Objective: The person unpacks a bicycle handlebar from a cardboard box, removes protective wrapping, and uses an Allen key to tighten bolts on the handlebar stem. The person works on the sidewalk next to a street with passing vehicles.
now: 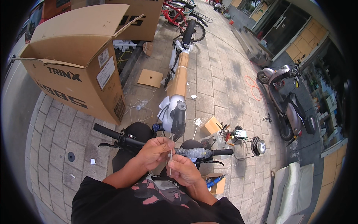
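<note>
Ahead on the pavement (212, 89) is your partly wrapped bike (180, 71); nearer lies a handlebar (190, 152); between its ends, your left hand (156, 151) and right hand (184, 170) pinch a thin strip (171, 155); it could slip if your fingertips loosen.

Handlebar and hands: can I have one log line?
left hand: pinches thin piece; right hand: pinches thin piece; handlebar: partly wrapped; box at left: open

Left hand (154, 152) and right hand (185, 170) on a thin strip (171, 154), near the partly wrapped handlebar (194, 152).
</note>
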`<state>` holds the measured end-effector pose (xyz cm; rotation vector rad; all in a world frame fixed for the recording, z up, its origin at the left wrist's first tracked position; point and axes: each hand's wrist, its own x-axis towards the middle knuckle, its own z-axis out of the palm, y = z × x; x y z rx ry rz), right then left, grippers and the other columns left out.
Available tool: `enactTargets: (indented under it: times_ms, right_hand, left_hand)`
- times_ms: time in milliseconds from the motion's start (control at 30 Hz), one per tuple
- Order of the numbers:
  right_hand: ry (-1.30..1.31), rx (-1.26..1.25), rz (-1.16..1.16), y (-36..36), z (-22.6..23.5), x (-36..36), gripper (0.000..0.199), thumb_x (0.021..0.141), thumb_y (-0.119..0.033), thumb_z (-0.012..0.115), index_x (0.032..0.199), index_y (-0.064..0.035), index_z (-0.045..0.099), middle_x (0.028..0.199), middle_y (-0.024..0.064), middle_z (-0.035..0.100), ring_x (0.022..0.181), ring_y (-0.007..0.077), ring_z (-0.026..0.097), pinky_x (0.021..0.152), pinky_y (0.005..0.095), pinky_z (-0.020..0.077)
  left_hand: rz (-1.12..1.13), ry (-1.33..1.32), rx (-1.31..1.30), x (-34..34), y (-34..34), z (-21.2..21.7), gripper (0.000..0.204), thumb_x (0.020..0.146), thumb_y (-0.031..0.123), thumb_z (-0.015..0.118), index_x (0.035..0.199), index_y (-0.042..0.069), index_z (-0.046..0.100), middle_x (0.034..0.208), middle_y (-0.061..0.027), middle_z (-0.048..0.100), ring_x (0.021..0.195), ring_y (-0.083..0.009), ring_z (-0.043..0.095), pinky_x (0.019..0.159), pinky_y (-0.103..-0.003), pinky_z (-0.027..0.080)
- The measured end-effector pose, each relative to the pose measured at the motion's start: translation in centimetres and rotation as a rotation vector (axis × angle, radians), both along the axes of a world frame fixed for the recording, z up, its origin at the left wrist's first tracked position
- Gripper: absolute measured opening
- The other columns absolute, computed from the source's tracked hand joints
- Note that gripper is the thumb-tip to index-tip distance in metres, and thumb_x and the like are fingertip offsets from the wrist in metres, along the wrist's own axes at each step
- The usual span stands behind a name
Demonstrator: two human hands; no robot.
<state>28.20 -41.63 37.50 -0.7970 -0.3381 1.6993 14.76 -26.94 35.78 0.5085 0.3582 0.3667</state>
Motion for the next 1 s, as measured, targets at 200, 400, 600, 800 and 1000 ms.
enactTargets:
  times_ms: [200,400,600,800,1000]
  right_hand:
    - [0.032,-0.025,0.026,0.2,1.7,0.0,0.028,0.108,-0.023,0.066,0.119,0.0021,0.071,0.075,-0.0048,0.053,0.063,0.0059,0.044,0.058,0.0229,0.0370]
    - [0.080,0.000,0.040,0.3,0.1,0.2,0.024,0.107,-0.021,0.068,0.114,0.0014,0.071,0.073,-0.0047,0.053,0.061,0.0057,0.044,0.055,0.0232,0.0366]
    - [0.079,-0.043,-0.020,0.4,0.6,-0.6,0.017,0.106,-0.019,0.070,0.106,-0.0031,0.066,0.071,-0.0054,0.050,0.059,0.0051,0.044,0.053,0.0227,0.0357]
    - [-0.012,-0.129,-0.035,0.5,1.7,-0.6,0.022,0.107,-0.023,0.068,0.110,-0.0012,0.068,0.073,-0.0045,0.052,0.059,0.0061,0.043,0.054,0.0230,0.0359]
    - [0.030,-0.045,0.043,0.4,1.4,0.4,0.027,0.107,-0.025,0.068,0.113,0.0015,0.070,0.071,-0.0038,0.051,0.059,0.0072,0.044,0.054,0.0237,0.0360]
  left_hand:
    - [-0.039,-0.088,-0.015,0.0,0.3,-0.3,0.017,0.109,0.018,0.066,0.112,0.002,0.072,0.097,-0.0086,0.077,0.051,-0.0055,0.047,0.049,-0.021,0.038]
    - [-0.082,-0.130,-0.036,-0.3,0.7,-0.2,0.020,0.110,0.019,0.064,0.114,0.000,0.071,0.100,-0.0099,0.076,0.053,-0.0053,0.048,0.050,-0.020,0.038]
    - [-0.012,0.007,0.108,0.0,0.0,0.7,0.018,0.107,0.020,0.070,0.109,0.002,0.072,0.093,-0.0073,0.076,0.054,-0.0044,0.050,0.050,-0.020,0.037]
    - [-0.057,0.011,0.023,0.0,0.5,0.2,0.017,0.106,0.019,0.072,0.109,0.002,0.073,0.092,-0.0071,0.078,0.053,-0.0040,0.050,0.048,-0.020,0.037]
    - [-0.129,-0.094,-0.007,-0.2,1.1,-0.6,0.025,0.109,0.022,0.066,0.120,0.000,0.071,0.101,-0.0097,0.078,0.051,-0.0038,0.048,0.047,-0.019,0.035]
